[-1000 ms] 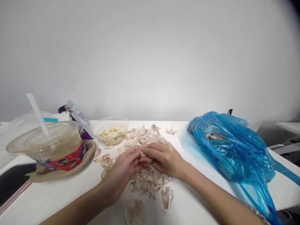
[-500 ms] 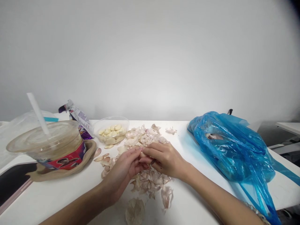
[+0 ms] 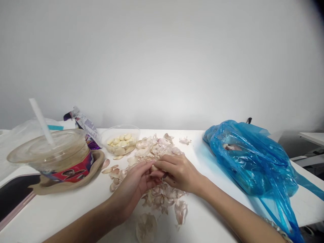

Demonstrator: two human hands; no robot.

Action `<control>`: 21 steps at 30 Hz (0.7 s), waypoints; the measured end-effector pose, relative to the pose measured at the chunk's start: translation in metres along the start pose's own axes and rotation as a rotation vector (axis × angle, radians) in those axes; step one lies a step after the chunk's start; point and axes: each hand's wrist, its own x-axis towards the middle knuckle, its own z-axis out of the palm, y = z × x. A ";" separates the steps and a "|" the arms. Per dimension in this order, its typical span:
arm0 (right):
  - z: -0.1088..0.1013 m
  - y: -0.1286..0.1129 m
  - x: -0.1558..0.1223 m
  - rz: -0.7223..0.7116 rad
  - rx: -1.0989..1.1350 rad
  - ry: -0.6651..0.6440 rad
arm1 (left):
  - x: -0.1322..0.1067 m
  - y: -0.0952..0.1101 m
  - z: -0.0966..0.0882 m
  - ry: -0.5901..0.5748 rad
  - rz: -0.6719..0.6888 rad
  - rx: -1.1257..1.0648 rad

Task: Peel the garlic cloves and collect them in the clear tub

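My left hand [image 3: 138, 184] and my right hand [image 3: 177, 172] meet over a heap of papery garlic skins [image 3: 162, 199]. Between their fingertips they pinch a garlic clove [image 3: 153, 167], of which only a small part shows; the fingers hide the rest. Beyond my left hand stands a clear plastic bowl [image 3: 135, 131] that holds peeled garlic cloves [image 3: 120, 141]. A few unpeeled cloves and skin pieces [image 3: 111, 169] lie just left of the heap.
At left, a lidded drink cup [image 3: 65, 162] with a straw [image 3: 42, 121] sits in a cardboard holder [image 3: 95, 170], beside a dark tablet-like device [image 3: 15, 195]. A purple snack packet [image 3: 88, 130] stands behind. On the right lies a blue plastic bag [image 3: 253, 162] with garlic inside.
Both hands stay almost in the same place, still pinching the clove, with only slight finger movement. The view has shifted very slightly.
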 end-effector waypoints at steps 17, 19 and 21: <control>-0.002 0.001 0.001 -0.001 0.047 0.072 | 0.000 0.003 -0.002 0.029 0.044 0.036; -0.001 0.001 0.000 -0.006 0.051 0.088 | 0.000 0.003 -0.002 0.040 0.047 0.043; 0.000 0.001 -0.001 -0.010 0.053 0.101 | 0.001 0.002 -0.003 0.048 0.051 0.049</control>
